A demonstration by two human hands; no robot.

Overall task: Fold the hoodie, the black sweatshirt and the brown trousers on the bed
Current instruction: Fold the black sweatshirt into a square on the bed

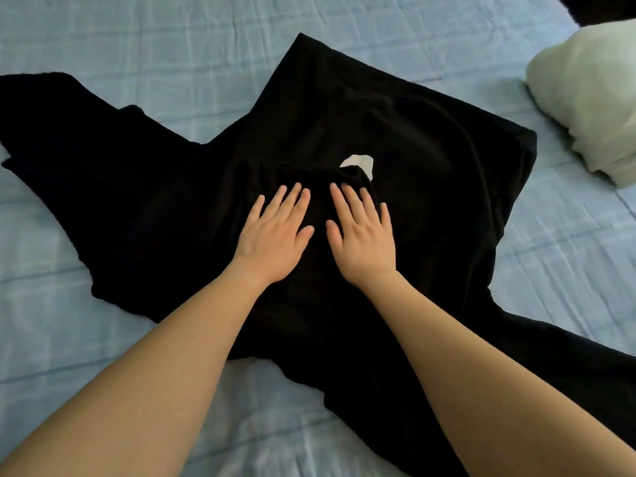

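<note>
Sweatshirt spread across middle of bed, sleeves splayed. Left hand and right hand flat, fingers straight, pressing it side by side. Soft, limp, light: likely best pinched at shoulders.

The room light is soft and even, with a cool bluish cast over the bed. The black sweatshirt swallows it almost wholly: its folds read only as a faint grey sheen, while the white label stands out bright. The left hand and right hand throw only thin, soft shadows. The pale folded garment at the right edge looks washed and slightly soft. The sheet's lines bow toward the edges, and the forearms swell large near the bottom. Fine detail is a little smeared throughout.
</note>
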